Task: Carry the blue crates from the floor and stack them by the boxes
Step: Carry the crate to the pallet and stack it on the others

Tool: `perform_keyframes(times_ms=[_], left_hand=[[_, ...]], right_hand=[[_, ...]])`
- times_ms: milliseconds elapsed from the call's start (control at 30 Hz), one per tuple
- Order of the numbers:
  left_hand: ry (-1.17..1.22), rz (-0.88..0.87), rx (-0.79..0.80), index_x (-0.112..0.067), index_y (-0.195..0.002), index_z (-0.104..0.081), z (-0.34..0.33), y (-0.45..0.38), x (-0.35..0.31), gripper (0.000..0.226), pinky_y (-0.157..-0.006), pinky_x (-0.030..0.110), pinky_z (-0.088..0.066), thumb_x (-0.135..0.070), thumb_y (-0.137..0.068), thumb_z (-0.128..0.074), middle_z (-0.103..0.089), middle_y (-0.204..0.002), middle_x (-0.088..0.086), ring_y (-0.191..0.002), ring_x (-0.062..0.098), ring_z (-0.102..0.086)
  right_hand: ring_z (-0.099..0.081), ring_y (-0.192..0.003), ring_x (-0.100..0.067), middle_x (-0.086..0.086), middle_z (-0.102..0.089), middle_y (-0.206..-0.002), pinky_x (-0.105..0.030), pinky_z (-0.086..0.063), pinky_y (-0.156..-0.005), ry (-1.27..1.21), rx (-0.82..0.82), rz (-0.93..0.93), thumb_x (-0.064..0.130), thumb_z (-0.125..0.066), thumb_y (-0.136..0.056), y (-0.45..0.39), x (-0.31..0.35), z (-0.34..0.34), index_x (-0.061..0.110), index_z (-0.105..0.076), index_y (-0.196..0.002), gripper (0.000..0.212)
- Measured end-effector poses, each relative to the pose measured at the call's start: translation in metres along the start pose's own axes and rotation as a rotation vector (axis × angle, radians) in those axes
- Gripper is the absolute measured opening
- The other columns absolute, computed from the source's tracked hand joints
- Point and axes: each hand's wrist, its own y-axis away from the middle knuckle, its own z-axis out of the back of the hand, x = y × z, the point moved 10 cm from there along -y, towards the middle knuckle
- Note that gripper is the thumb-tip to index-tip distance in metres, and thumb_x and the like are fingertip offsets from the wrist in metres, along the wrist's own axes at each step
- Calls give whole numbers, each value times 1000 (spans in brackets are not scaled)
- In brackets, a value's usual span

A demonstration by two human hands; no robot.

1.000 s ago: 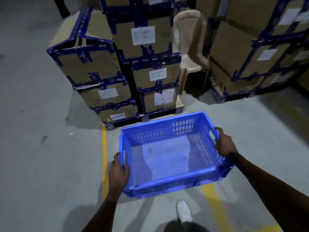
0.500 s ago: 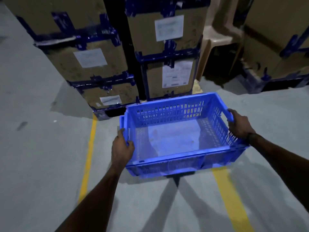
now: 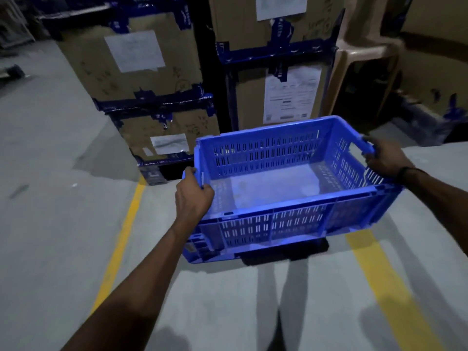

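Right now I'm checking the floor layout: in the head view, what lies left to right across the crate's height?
Left yellow floor line → left hand → blue crate → right hand.

The crate [image 3: 291,188] is bright blue, its walls pierced with rows of narrow slots, its bottom washed pale. The boxes [image 3: 141,64] are brown cardboard banded with dark blue tape and carry white paper labels. The floor [image 3: 50,224] is grey concrete with two yellow painted lines. The far-right chair [image 3: 364,54] is beige plastic.
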Motion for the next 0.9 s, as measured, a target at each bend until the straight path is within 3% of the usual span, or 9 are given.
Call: perform_keyframes(times_ms=[100,200,333,433,567,733,900], left_hand=[[18,4,0,-17,-138,-40,-2,2,3,50,-44,40,-37,-17,-90,-53,-62,-76,16,-52,32,-50],[31,34,-2,-17,-140,-38,1,2,2,53,-43,41,-40,-16,-89,-53,-62,-76,13,-55,34,-54],[34,47,10,-16,-141,-37,1,3,2,57,-44,32,-40,-17,-87,-54,-63,-81,10,-57,31,-57],[44,64,22,-17,-144,-36,0,4,4,60,-47,33,-43,-19,-86,-53,-64,-85,11,-62,33,-59],[145,135,77,-26,-155,-23,-7,16,12,71,-49,35,-42,-14,-91,-50,-66,-94,13,-62,33,-57],[271,178,14,-18,-132,-54,-2,24,19,42,-50,29,-36,-8,-91,-55,-62,-91,12,-60,26,-50],[299,169,15,-15,-135,-53,4,18,19,48,-49,28,-37,-2,-89,-55,-65,-95,15,-61,28,-52]], right_hand=[[-59,-111,-42,-25,-59,-129,-46,-45,-92,19,16,-8,13,-61,-90,-2,-1,-4,12,-44,-144,57],[-58,-114,-41,-22,-56,-135,-47,-46,-96,19,76,-42,13,-59,-90,-1,-3,-7,18,-38,-148,62],[-58,-114,-39,-19,-55,-136,-52,-47,-99,23,135,-79,12,-63,-86,13,-6,-7,22,-33,-150,72],[-56,-115,-40,-21,-57,-134,-47,-47,-96,-23,23,-129,14,-67,-84,35,-10,5,22,-46,-144,65],[-62,-106,-39,-16,-65,-125,-47,-53,-92,-162,-126,-297,21,-59,-79,65,-21,15,35,-56,-134,57],[-65,-101,-38,-13,-66,-124,-52,-54,-89,-208,-160,-341,25,-53,-78,74,-19,11,39,-55,-134,57],[-66,-96,-38,-14,-68,-121,-54,-56,-85,-207,-178,-344,27,-52,-82,76,-14,8,38,-53,-135,54]])
